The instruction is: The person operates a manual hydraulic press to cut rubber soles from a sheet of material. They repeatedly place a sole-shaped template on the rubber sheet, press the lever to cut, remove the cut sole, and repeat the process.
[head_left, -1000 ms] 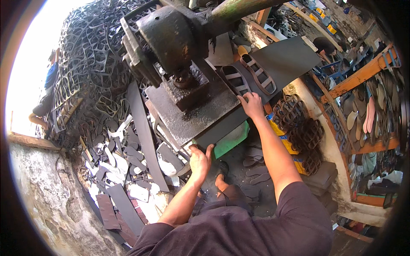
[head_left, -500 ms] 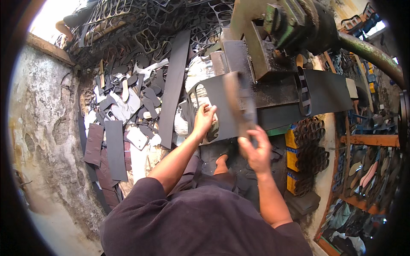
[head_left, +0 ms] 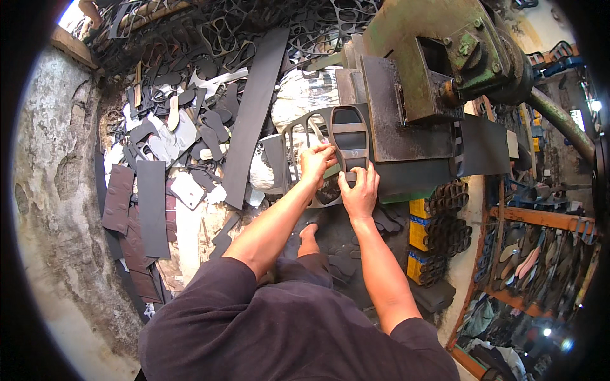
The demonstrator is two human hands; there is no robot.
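A sole-shaped metal cutting die [head_left: 351, 128] with crossbars lies on a dark sheet [head_left: 406, 181] beside the press. My right hand [head_left: 360, 193] grips the die's near end, thumb on its left side and fingers on its right. Close to the die's left edge, my left hand [head_left: 315, 166] has its fingertips pinched together. What lies between them is hidden; the nearest thing is a narrow strip of the sheet. Sole-shaped holes open the sheet around this hand, leaving thin bands between them.
The green-brown press head [head_left: 438, 82] and its flat plate [head_left: 406, 130] stand just right of the die. Yellow boxes [head_left: 418, 235] sit lower right beside stacked dark dies. A long dark strip [head_left: 256, 120] and piled sole scraps [head_left: 171, 133] lie left, near a worn wall [head_left: 57, 171].
The die, raised and blurred in my right hand before, now lies flat on the sheet, further left. My left hand's fingers have closed beside it. The view has shifted slightly.
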